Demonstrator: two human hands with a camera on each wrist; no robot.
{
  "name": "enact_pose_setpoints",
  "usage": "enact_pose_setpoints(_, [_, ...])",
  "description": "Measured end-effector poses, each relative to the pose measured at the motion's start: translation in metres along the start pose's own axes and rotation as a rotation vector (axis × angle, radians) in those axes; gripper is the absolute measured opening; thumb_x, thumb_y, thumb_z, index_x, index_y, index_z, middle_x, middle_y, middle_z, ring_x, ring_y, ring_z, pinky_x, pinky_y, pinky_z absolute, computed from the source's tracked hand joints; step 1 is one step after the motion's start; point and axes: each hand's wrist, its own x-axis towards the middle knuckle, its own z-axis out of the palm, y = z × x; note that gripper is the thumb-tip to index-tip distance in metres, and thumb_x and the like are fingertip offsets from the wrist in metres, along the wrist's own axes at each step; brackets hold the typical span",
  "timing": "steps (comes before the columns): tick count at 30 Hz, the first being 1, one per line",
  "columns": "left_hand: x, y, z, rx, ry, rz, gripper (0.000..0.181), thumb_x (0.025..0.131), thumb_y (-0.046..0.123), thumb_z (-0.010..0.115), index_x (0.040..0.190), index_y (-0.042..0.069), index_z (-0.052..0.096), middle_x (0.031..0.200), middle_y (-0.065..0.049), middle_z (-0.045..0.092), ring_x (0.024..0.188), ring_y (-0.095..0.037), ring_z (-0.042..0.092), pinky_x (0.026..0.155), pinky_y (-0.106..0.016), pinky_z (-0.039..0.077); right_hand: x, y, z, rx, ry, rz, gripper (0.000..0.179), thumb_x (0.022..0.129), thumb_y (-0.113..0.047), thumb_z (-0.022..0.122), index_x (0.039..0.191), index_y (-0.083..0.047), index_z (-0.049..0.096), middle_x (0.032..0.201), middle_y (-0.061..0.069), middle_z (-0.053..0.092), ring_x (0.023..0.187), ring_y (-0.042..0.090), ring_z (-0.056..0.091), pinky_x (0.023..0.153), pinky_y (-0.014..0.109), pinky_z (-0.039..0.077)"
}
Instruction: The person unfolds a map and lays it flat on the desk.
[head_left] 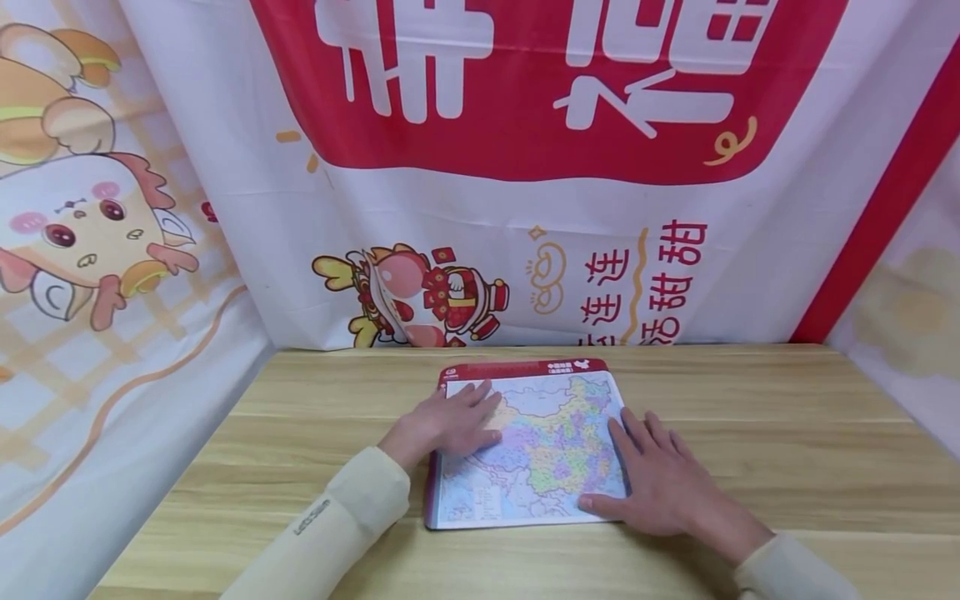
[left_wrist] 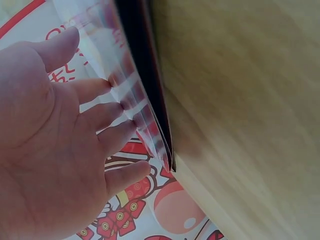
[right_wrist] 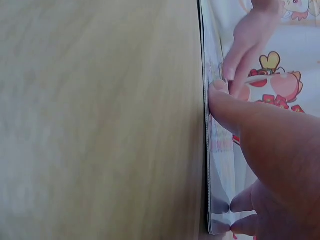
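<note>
A flat map of China [head_left: 551,433] with a red top band lies on the wooden table. My left hand [head_left: 453,423] rests on its upper left part, fingers spread and fairly straight. At the map's right side, my right hand [head_left: 663,483] touches the edge, its thumb on the lower right corner area. The left wrist view shows the left fingertips meeting the map's glossy surface [left_wrist: 112,55], which mirrors them. In the right wrist view, the right thumb [right_wrist: 227,105] and two fingertips lie on the thin map. Neither hand curls round it.
The wooden table [head_left: 750,433] reaches back to a white and red printed cloth [head_left: 540,200] hanging behind it. Another printed cloth [head_left: 142,350] with a cartoon figure hangs along the left side. Light cloth also borders the right side.
</note>
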Motion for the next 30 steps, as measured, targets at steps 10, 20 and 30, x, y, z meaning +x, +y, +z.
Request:
enact_pose_setpoints(10, [-0.016, 0.001, 0.007, -0.010, 0.004, -0.011, 0.080, 0.103, 0.057, 0.059, 0.170, 0.029, 0.026, 0.181, 0.001, 0.014, 0.169, -0.026, 0.012, 0.135, -0.063, 0.013, 0.003, 0.019, -0.008, -0.027, 0.012, 0.004, 0.126, 0.079, -0.094, 0.057, 0.166, -0.006, 0.035, 0.174, 0.020, 0.031, 0.157, 0.060, 0.020, 0.121, 0.082, 0.020])
enact_pose_setpoints(20, [-0.036, 0.007, 0.009, 0.032, 0.026, 0.001, 0.083, 0.099, 0.055, 0.065, 0.169, 0.026, 0.030, 0.180, -0.001, 0.020, 0.168, -0.027, 0.018, 0.133, -0.063, 0.020, 0.003, 0.027, -0.014, -0.054, 0.043, 0.000, 0.123, 0.080, -0.093, 0.056, 0.165, -0.006, 0.036, 0.173, 0.020, 0.033, 0.157, 0.060, 0.022, 0.121, 0.082, 0.017])
enact_pose_setpoints(30, [-0.017, 0.007, -0.002, 0.013, 0.063, 0.069, 0.084, 0.102, 0.052, 0.062, 0.171, 0.024, 0.024, 0.181, -0.003, 0.015, 0.169, -0.029, 0.012, 0.134, -0.064, 0.015, -0.004, 0.008, -0.006, -0.022, 0.021, -0.022, 0.121, 0.084, -0.090, 0.056, 0.165, -0.003, 0.034, 0.175, 0.021, 0.029, 0.159, 0.056, 0.021, 0.124, 0.079, 0.019])
